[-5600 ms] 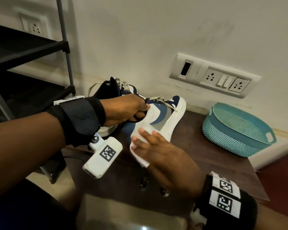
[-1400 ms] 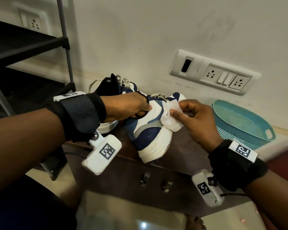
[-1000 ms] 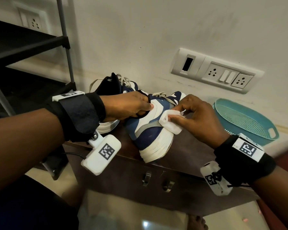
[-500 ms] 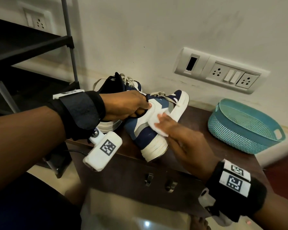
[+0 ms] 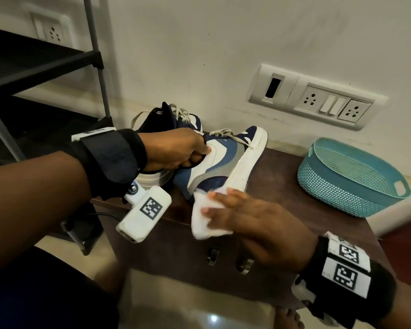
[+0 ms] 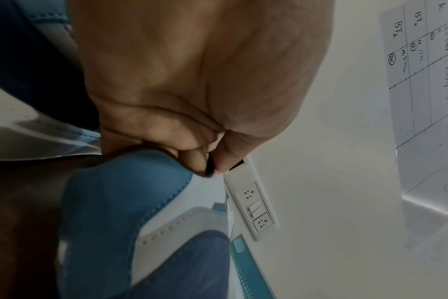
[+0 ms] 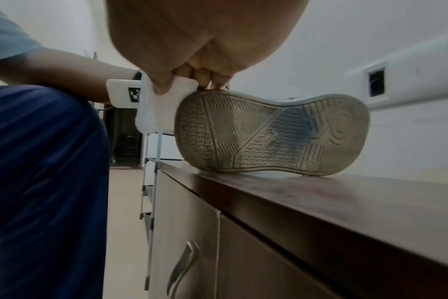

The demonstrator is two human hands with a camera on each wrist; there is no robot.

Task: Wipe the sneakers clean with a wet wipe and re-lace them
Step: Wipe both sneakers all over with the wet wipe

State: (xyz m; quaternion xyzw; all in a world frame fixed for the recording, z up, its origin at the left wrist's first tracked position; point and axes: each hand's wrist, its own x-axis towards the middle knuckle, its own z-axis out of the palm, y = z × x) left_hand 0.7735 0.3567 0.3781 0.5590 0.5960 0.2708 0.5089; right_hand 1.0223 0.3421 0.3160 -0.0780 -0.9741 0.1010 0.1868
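Fingers of the left hand [image 5: 176, 148] clench the collar of the navy, blue and white sneaker [image 5: 221, 162], tipping it on its side atop the dark wooden bench [image 5: 282, 186]. The right hand [image 5: 252, 219], palm down, thumb curled, grasps a folded white wet wipe [image 5: 204, 217] against the shoe's white sole edge near the heel. Only the right wrist view shows the grey patterned tread [image 7: 269, 133]. A second sneaker [image 5: 166, 119] sits behind; a teal plastic basket [image 5: 349, 176] stands well apart.

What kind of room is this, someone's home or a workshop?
Most likely a room in a home: a dark wooden cabinet against a plain wall, a wall switch panel, a black shoe rack, and a teal plastic basket.
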